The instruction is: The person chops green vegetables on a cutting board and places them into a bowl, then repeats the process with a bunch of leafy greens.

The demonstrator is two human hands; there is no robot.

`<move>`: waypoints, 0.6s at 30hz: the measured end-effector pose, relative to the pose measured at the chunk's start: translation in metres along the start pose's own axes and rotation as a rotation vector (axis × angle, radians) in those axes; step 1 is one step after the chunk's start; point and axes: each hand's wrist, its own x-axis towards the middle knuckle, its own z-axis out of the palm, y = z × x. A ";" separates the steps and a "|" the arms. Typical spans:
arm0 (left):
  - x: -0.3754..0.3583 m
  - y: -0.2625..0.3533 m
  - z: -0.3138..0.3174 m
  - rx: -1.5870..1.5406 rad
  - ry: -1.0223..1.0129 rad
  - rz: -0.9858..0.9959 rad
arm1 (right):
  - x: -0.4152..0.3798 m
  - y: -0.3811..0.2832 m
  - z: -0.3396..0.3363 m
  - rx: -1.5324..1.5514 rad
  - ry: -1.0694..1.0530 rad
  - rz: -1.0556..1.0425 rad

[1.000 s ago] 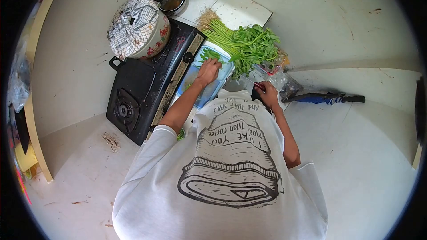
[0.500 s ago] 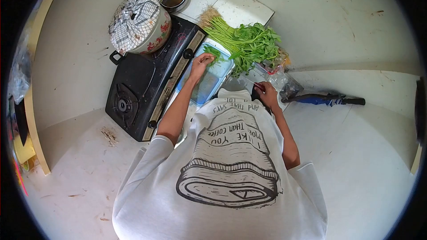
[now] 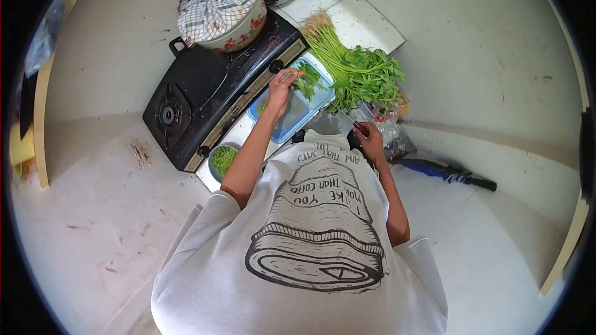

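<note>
My left hand (image 3: 280, 92) is closed over the blue-rimmed plastic tray (image 3: 287, 135), pinching a sprig of leafy greens (image 3: 307, 82). The leaves hang just past my fingertips, above the tray's far end. Close to my shirt front, my right hand (image 3: 372, 142) grips a knife (image 3: 361, 128) by its dark red handle. Its thin blade points up and left, toward the tray. Beyond the tray lies a large bunch of long-stemmed greens (image 3: 360, 71) with its roots still on.
On the left stands a black gas stove (image 3: 195, 90), bearing a floral pot (image 3: 239, 34) under a checked cloth (image 3: 214, 3). A bowl of chopped greens (image 3: 223, 159) sits near my left forearm. Plastic bags (image 3: 395, 139) and a folded blue umbrella (image 3: 444, 172) are at right.
The view has shifted, and the bowl of chopped greens now shows beside my left forearm. My left hand now displays more of the leafy sprig. The knife stays in my right hand.
</note>
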 end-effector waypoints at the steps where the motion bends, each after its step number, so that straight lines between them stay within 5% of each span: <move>1: -0.003 0.000 0.001 0.009 0.012 0.019 | 0.003 -0.002 -0.001 0.015 -0.014 0.007; 7: -0.019 -0.008 0.012 0.016 0.068 0.167 | 0.025 -0.040 -0.011 0.177 -0.197 -0.034; 10: -0.040 0.006 0.028 -0.109 0.097 0.047 | 0.042 -0.073 -0.015 0.190 -0.264 -0.079; 18: -0.083 0.008 0.060 -0.203 0.038 0.112 | 0.101 -0.153 -0.015 0.286 -0.333 -0.255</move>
